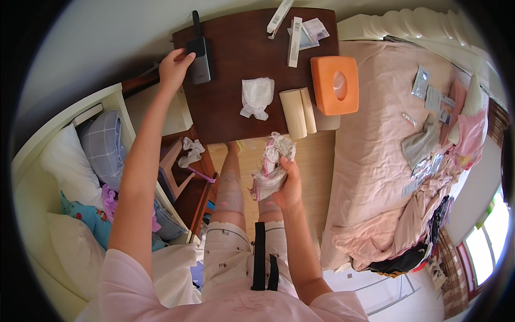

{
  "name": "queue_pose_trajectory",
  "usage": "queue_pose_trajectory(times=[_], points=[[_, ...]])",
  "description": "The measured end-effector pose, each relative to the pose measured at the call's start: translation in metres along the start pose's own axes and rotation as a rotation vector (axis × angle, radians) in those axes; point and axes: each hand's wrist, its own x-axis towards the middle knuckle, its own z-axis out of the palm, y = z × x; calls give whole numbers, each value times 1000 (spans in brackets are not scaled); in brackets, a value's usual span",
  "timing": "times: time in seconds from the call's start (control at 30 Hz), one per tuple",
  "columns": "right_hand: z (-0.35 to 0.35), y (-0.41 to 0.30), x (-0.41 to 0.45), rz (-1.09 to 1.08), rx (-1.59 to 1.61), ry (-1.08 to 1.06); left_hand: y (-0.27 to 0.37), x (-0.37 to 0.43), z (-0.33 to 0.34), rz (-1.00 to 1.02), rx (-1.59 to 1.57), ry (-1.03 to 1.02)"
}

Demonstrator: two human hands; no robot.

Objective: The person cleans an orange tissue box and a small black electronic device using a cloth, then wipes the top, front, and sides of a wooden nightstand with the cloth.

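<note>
My left hand (177,68) touches a dark grey power bank (198,62) with its fingers and thumb at the left of the dark wooden tabletop (233,48); whether it grips the power bank cannot be told. A black strap (196,24) lies at the far end of the power bank. My right hand (290,183) holds a crumpled, frayed white and pink cloth (270,171) just off the table's near edge. Crumpled white tissue (257,96), two beige rolls (295,112) and an orange tissue box (334,85) lie on the table.
Narrow white boxes (295,42) and paper sheets (316,31) lie at the back right of the table. On the right is a bed (370,120) with packets and crumpled bedding. Pillows (102,149) fill a pale bed at left, beside an open wooden compartment (183,201).
</note>
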Motion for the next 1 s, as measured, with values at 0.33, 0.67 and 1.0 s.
queue_pose_trajectory(times=[0.33, 0.67, 1.0], points=[[-31, -16, -2, 69, 275, -76, -10, -107, 147, 619, 487, 204], [-49, -21, -7, -56, 29, -66, -95, -114, 51, 399, 457, 357], [-74, -50, -10, -107, 73, 64, -29, -171, 150, 242, 207, 17]])
